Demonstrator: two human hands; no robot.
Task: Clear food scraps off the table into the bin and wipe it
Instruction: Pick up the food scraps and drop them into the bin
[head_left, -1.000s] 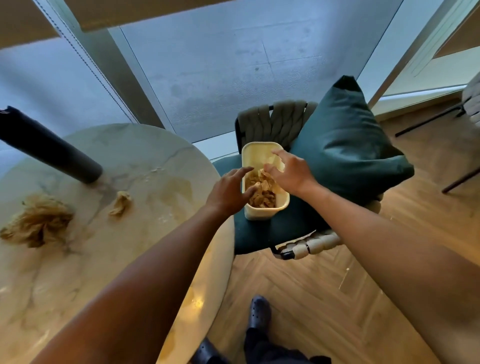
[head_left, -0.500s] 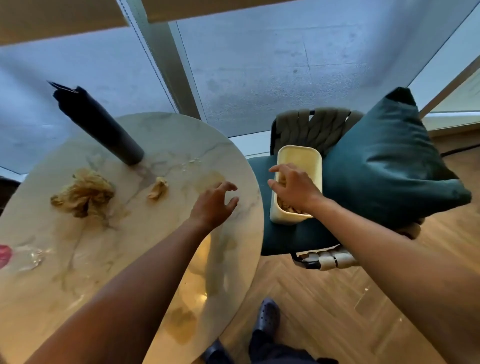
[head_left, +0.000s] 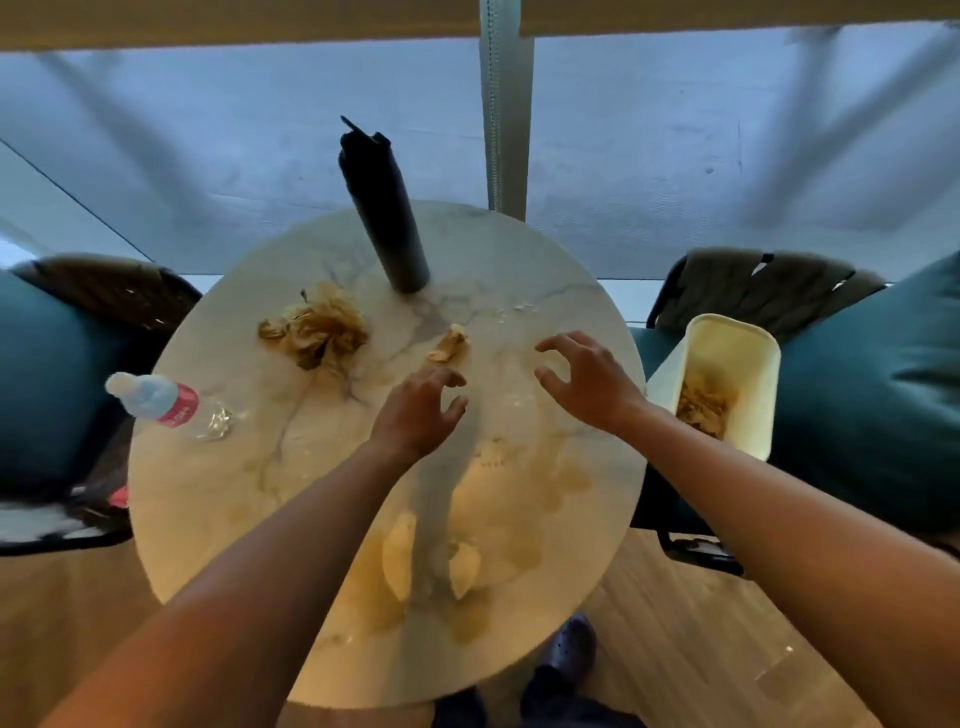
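Observation:
A round marble table (head_left: 519, 249) carries a large pile of brown food scraps (head_left: 317, 330) at its left middle and a small scrap (head_left: 449, 345) nearer the centre. My left hand (head_left: 418, 410) hovers just below the small scrap with loosely curled fingers and holds nothing. My right hand (head_left: 584, 382) hovers over the table's right side, fingers spread and curled, also holding nothing. A cream bin (head_left: 748, 343) with scraps inside stands on the chair seat to the right of the table.
A tall black bottle (head_left: 387, 218) stands at the table's far middle. A plastic water bottle (head_left: 156, 402) lies at the left edge. Chairs with teal cushions flank the table left (head_left: 47, 374) and right (head_left: 872, 395). A glass wall rises behind.
Both hands have left the bin and moved left over the table. The view has swung left, so the whole table now shows.

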